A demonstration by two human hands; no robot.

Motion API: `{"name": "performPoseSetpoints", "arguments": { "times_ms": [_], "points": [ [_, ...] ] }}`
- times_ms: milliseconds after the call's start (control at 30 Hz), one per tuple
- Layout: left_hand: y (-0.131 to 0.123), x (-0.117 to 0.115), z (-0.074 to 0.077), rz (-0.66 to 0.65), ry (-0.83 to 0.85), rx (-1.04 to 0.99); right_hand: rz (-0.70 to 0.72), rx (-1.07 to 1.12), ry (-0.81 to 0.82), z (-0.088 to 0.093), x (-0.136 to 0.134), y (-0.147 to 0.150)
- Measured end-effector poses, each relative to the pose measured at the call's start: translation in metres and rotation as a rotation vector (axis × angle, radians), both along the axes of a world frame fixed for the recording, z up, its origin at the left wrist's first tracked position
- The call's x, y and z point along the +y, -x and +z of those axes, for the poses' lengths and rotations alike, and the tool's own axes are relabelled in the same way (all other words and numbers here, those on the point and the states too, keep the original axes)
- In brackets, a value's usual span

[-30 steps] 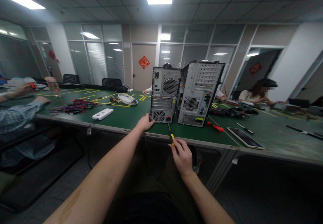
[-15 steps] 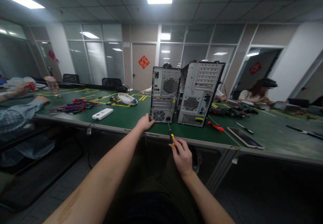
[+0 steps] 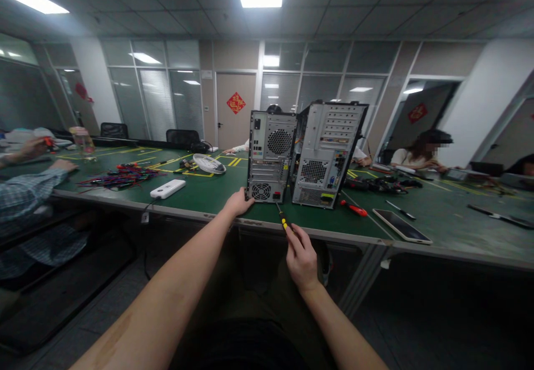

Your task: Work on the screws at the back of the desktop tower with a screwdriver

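Two computer cases stand upright side by side, backs toward me. At the lower left corner of the smaller computer case (image 3: pixel 270 156), my left hand (image 3: pixel 238 202) grips its side, thumb in front, most fingers hidden. My right hand (image 3: pixel 302 259) is closed round a black and yellow screwdriver (image 3: pixel 284 221). Its shaft points up and away from me, the tip at the case's bottom edge below the red power switch. Whether the tip sits in a screw I cannot tell. The taller computer case (image 3: pixel 327 156) is to the right, touched by neither hand.
On the green table (image 3: pixel 208 197) lie a white box-shaped device (image 3: pixel 168 188), a pile of coloured wires (image 3: pixel 123 176), a white basket (image 3: pixel 208 163), a red-handled tool (image 3: pixel 354 208) and a phone (image 3: pixel 401 226). Other people sit at left, right and behind the cases.
The screwdriver handle looks turned, its yellow marks placed differently, and my right fingers sit slightly farther back on it. My left hand stays at the case. The whole view has shifted slightly.
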State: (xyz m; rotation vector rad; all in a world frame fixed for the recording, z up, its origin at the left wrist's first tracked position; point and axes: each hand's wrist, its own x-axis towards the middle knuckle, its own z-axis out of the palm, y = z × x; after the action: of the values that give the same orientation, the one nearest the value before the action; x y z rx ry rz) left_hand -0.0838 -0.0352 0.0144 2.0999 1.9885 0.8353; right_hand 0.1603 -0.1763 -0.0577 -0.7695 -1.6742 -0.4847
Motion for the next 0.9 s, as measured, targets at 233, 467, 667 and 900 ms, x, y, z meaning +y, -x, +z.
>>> {"name": "performPoseSetpoints", "arguments": {
  "times_ms": [233,467,667,900],
  "points": [
    [-0.0018,-0.0032,0.0035,0.002,0.008,-0.001,-0.024,0.048,0.007,0.005,-0.0046,0.0019],
    [-0.001,-0.003,0.0032,0.0,0.016,0.0,-0.021,0.038,-0.007,0.0003,0.0001,-0.0034],
    [-0.0001,-0.0008,0.0015,0.001,0.015,-0.009,-0.006,0.048,-0.004,0.0002,-0.0006,-0.0027],
    [-0.0003,-0.0002,0.0011,0.006,0.018,-0.01,-0.021,0.093,0.035,0.0039,-0.0037,-0.0021]
  ]
}}
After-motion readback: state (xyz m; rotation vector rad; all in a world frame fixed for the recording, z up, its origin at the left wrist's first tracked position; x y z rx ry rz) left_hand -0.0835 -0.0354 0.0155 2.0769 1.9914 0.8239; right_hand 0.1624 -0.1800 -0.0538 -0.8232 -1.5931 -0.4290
